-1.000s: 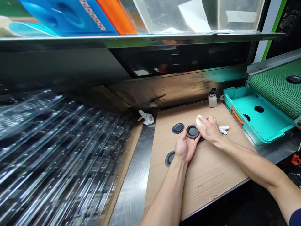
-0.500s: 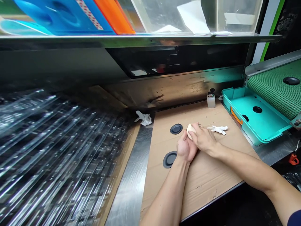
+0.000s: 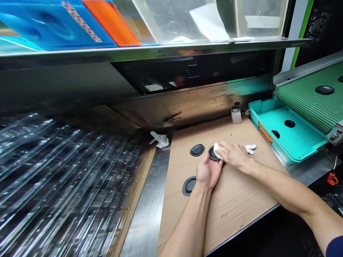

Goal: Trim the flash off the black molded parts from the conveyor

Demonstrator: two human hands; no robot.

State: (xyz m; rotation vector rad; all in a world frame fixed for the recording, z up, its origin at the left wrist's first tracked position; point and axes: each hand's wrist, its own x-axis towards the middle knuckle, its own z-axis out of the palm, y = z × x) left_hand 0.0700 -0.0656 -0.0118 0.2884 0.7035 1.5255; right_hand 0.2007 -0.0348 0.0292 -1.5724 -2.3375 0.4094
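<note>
Over the cardboard sheet (image 3: pixel 241 200), my left hand (image 3: pixel 209 173) holds a round black disc (image 3: pixel 212 153) by its edge, palm turned up. My right hand (image 3: pixel 235 155) is closed on a cream-coloured pad (image 3: pixel 220 149), which covers the right part of the disc's face. Whether the pad is sponge or folded cloth I cannot tell. Left of my hands lie two more dark discs, a far one (image 3: pixel 197 150) and a near one (image 3: pixel 189 186) partly hidden behind my left wrist. A crumpled white cloth (image 3: pixel 250 149) shows beyond my right hand.
At right stands a teal tray (image 3: pixel 302 142) with black discs in it, beside a green conveyor belt (image 3: pixel 302 92) carrying more. A small bottle (image 3: pixel 236 116) stands at the back. Clear plastic trays (image 3: pixel 66 185) are stacked at left. A metal shelf edge (image 3: pixel 160 50) crosses above.
The pad has shifted right on the disc, so the disc's dark face now shows in my left hand. The whole view has turned slightly right.
</note>
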